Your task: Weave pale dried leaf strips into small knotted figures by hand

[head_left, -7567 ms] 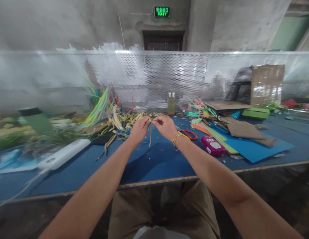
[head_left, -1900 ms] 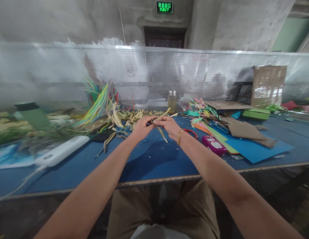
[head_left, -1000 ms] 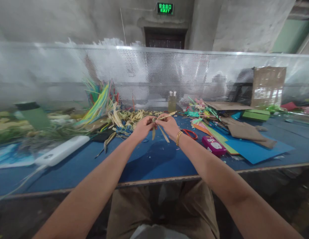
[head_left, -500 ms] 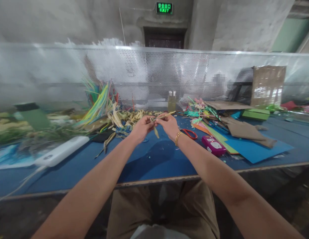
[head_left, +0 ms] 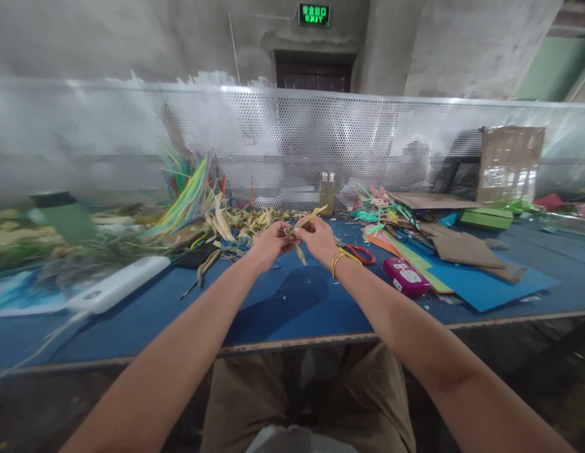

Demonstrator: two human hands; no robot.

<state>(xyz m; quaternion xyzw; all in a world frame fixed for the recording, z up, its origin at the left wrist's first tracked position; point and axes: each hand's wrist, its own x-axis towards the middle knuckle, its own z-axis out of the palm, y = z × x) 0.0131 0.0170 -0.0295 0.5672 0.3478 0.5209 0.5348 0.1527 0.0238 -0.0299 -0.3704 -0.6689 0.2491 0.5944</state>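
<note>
Above the blue table (head_left: pixel 292 314), my left hand (head_left: pixel 268 244) and my right hand (head_left: pixel 319 239) meet, fingertips pinched together. Between them is a pale tan strip of dried corn husk (head_left: pixel 313 216). One end sticks up past my right fingers, and another piece hangs down below the fingertips. The part in my left fingers looks twisted or knotted, though the fingers partly cover it. Just behind my hands lies a heap of similar dried husks (head_left: pixel 245 220). Close to my right wrist are scissors with red handles (head_left: pixel 363 254).
On the left are a white power strip (head_left: pixel 117 283), a green bottle (head_left: pixel 63 217) and colourful pipe cleaners (head_left: pixel 191 195). To the right lie a purple box-like device (head_left: pixel 404 277), blue paper (head_left: pixel 481 283) and cardboard (head_left: pixel 467 245). A clear bottle (head_left: pixel 326 194) stands before the perforated metal screen (head_left: pixel 339 135).
The husk end above my right fingers now stands up more steeply and looks wider. Both hands stay close together in nearly the same place. The view has shifted slightly.
</note>
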